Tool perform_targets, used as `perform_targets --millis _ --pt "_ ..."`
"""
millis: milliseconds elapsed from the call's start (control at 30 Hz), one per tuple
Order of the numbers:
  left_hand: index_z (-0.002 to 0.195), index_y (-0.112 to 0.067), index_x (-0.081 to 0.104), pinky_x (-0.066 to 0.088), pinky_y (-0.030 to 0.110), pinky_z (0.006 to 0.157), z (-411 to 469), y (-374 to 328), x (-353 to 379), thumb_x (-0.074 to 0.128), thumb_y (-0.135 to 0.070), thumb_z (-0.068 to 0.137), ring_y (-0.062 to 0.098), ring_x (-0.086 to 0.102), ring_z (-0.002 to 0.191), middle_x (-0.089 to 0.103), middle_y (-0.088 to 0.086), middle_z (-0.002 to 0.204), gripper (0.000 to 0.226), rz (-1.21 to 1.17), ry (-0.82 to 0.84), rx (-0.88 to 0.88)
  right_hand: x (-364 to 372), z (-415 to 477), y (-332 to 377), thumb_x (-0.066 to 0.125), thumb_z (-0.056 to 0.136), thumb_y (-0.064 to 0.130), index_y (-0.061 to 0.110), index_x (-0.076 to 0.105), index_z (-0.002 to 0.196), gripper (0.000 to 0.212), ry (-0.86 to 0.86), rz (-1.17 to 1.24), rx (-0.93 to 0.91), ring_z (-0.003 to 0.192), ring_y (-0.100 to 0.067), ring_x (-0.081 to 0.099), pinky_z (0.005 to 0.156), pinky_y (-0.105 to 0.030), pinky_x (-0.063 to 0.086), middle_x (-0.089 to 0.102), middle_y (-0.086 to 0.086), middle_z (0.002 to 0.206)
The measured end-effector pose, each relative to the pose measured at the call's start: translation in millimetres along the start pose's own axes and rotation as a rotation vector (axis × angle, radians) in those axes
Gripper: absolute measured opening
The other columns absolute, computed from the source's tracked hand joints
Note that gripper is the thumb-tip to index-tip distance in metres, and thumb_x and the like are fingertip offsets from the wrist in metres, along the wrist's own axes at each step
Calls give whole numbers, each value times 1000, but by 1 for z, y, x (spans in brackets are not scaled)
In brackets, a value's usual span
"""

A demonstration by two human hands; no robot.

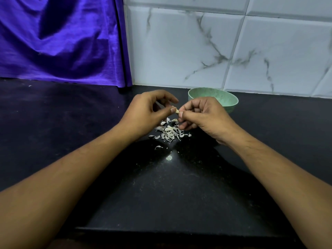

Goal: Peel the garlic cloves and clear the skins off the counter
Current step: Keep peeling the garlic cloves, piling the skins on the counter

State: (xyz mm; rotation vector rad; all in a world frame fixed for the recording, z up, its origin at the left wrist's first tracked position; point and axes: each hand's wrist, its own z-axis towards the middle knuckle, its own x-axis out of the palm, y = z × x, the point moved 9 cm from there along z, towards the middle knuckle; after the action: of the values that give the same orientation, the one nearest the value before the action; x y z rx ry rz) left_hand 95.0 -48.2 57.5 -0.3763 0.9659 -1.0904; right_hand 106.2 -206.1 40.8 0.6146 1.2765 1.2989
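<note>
A small pale garlic clove [177, 111] is pinched between the thumbs and fingertips of both hands, a little above the black counter [168, 191]. My left hand [149, 112] grips it from the left and my right hand [201, 117] from the right, fingers curled in. Directly below them a loose pile of whitish garlic skins [169, 133] lies on the counter, with one stray skin [158, 147] nearer to me. Most of the clove is hidden by my fingertips.
A pale green bowl [226, 97] stands just behind my right hand, near the marble-tiled wall [233, 51]; its inside is hidden. Purple cloth [59, 42] hangs at the back left down to the counter. The counter's front edge [161, 230] runs close to me.
</note>
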Motion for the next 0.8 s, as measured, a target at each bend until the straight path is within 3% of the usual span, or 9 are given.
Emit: perform_targets --millis 167,367,533,633,800 --pt "99 -37 78 57 39 67 1 -18 -2 74 -47 87 6 66 79 67 -15 94 16 366 44 223 0 -2 -5 63 91 -7 -12 67 95 7 2 39 63 64 -24 73 79 -52 59 73 -19 77" --pt "97 -36 76 56 38 66 -1 -29 0 71 -48 87 2 65 76 70 -16 85 17 473 68 298 3 -6 -7 60 91 -4 -2 69 86 10 10 111 113 59 -21 70 66 -35 60 70 -14 72" --pt "93 -21 80 56 30 68 -2 -22 -3 82 -29 87 6 70 72 76 -8 79 11 130 31 186 6 -6 -6 60 92 -4 5 72 77 21 45 349 179 54 -17 65 68 -38 63 66 -9 68" --pt "93 -16 79 50 22 62 -1 -15 2 83 -27 86 3 64 65 75 -6 77 14 -47 29 129 9 -6 -4 59 92 -3 10 76 73 29 76 352 175 54 -17 64 64 -36 64 65 -8 68" --pt "93 -11 77 52 34 62 -1 -6 8 82 -18 87 15 61 67 74 0 78 10 -256 34 56 8 -6 -4 60 92 -2 8 75 80 21 81 302 160 56 -18 64 71 -42 63 65 -9 70"
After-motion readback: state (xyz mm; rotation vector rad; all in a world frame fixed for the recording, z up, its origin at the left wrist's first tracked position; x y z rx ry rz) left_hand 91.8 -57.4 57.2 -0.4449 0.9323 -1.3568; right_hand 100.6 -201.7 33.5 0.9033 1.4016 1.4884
